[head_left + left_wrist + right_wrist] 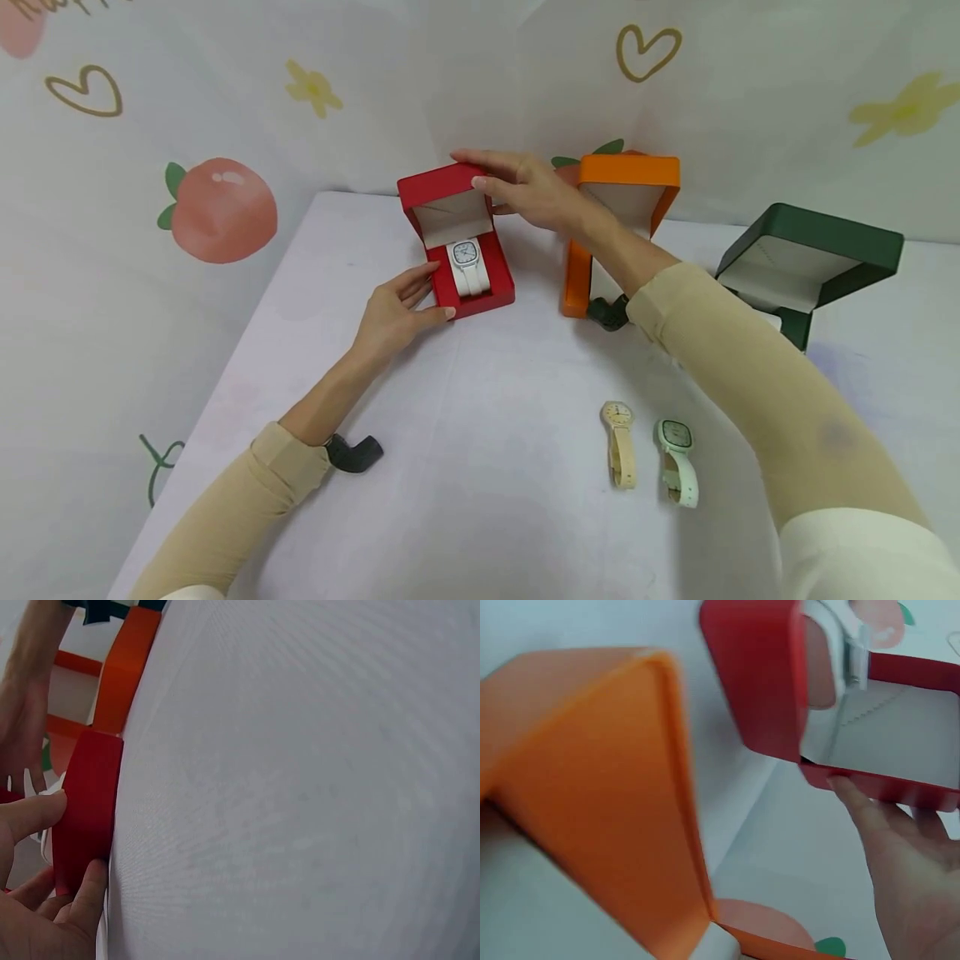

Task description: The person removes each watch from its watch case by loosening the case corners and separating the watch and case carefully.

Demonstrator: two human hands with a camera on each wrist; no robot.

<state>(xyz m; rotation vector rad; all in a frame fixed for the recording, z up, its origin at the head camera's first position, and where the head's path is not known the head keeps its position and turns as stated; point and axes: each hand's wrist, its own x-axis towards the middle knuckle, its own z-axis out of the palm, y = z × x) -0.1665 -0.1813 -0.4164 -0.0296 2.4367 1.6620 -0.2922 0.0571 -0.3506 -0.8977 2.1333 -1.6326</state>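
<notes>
A red watch box (444, 185) stands with its lid raised at the back left of the table. In its base sits a white watch (466, 254) with a square dial. My left hand (393, 312) grips the base at its front left corner, thumb on the front and fingers along the left side. The left wrist view shows this hand's thumb and fingers around the red base (88, 810). My right hand (536, 196) holds the raised lid at its right side, fingers over the top. In the right wrist view its fingertips touch the red lid (900, 787).
Right of the red box stands an open orange box (630, 169), partly behind my right forearm. Farther right is an open dark green box (840, 229). A cream watch (619, 442) and a pale green watch (677, 458) lie on the table front right. A patterned cloth hangs behind.
</notes>
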